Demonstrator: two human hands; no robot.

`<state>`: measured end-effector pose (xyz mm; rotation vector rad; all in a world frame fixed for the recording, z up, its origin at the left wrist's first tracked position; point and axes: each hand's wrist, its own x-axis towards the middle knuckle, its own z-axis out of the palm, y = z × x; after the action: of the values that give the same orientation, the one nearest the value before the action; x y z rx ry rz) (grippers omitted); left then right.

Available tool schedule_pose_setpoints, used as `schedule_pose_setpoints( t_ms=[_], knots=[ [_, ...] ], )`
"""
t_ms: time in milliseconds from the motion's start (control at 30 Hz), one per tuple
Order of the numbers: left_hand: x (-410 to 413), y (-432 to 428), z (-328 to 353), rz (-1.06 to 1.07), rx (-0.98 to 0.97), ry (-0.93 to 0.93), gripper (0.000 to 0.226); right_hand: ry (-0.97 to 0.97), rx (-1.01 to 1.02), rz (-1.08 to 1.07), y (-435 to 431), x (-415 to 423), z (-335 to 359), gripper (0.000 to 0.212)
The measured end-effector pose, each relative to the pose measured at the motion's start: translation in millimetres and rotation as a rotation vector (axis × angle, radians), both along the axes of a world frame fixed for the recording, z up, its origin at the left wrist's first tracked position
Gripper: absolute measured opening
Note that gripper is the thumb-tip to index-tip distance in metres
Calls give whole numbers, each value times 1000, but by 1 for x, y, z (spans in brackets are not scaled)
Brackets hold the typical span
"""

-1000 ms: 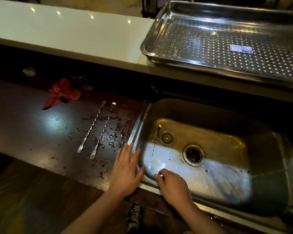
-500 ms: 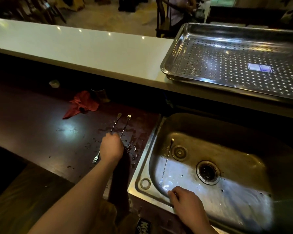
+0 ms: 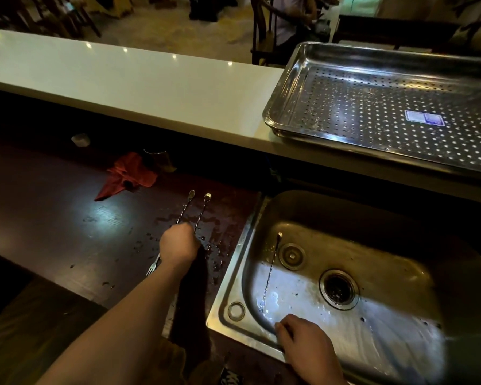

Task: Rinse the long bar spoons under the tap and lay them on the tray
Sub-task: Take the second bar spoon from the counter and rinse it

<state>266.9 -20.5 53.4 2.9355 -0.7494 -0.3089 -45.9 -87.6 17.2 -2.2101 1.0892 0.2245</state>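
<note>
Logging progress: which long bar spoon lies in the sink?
The lone twisted steel spoon in the steel sink; the other two are on the dark counter.

The light is low and warm, and much of the frame sinks into near-black. A cool white patch glares off the dark counter (image 3: 103, 218) at left, and a brighter pool washes out the near floor of the sink (image 3: 372, 240). The perforated tray (image 3: 289, 79) at far right throws sharp highlights and one bluish rectangular reflection. Small pin-point lamps mirror on the white bar top (image 3: 150, 79). The left hand (image 3: 178, 244) and its forearm cast a hard black shadow just to their right. Two bar spoons (image 3: 191, 195) catch thin glints. Straight edges bow with wide-angle distortion. The far room is soft and grainy, and the near right corner is vignetted.
</note>
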Motion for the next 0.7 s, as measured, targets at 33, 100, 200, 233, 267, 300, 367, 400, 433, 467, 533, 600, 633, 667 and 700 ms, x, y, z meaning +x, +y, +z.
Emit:
schedule_pose_setpoints(
  t_ms=[33, 100, 200, 233, 267, 300, 367, 400, 433, 467, 533, 600, 633, 667, 700],
  knots=[
    [0, 0, 0, -1, -1, 6, 30, 3, 2, -3, 0, 0, 0, 30],
    [0, 0, 2, -9, -7, 18, 28, 8, 4, -5, -1, 0, -2, 30],
    [-2, 0, 3, -23, -11, 15, 21, 11, -3, -1, -1, 1, -5, 26],
    [-2, 1, 2, -31, -10, 10, 21, 11, -7, 2, -1, 1, -6, 26],
    [-2, 1, 2, -38, -12, 2, 21, 10, -11, 3, -1, 0, -7, 27],
    [-3, 2, 2, -45, -13, -9, 22, 9, -15, 1, -1, 0, -8, 28],
    [-4, 3, 1, -62, -9, -28, 21, 1, -21, -8, -1, -1, -11, 31],
    [-4, 3, 1, -69, -9, -33, 21, -4, -24, -9, -1, -1, -12, 32],
    [-4, 4, 1, -73, -14, -35, 22, -8, -26, -7, -1, -2, -13, 31],
    [-5, 4, 1, -76, -22, -37, 25, -13, -28, -6, -1, -2, -14, 31],
    [-6, 4, 1, -82, -38, -44, 32, -22, -38, -6, -1, -2, -15, 32],
    [-9, 3, 2, -91, -51, -55, 36, -26, -43, -6, -1, -2, -17, 32],
    [-11, 2, 3, -95, -64, -63, 34, -26, -42, -5, -2, -2, -17, 31],
    [-13, 1, 3, -100, -80, -72, 31, -25, -40, -3, -2, -3, -18, 31],
    [-14, -1, 4, -107, -97, -80, 26, -23, -40, 2, -2, -3, -18, 31]
  ],
)
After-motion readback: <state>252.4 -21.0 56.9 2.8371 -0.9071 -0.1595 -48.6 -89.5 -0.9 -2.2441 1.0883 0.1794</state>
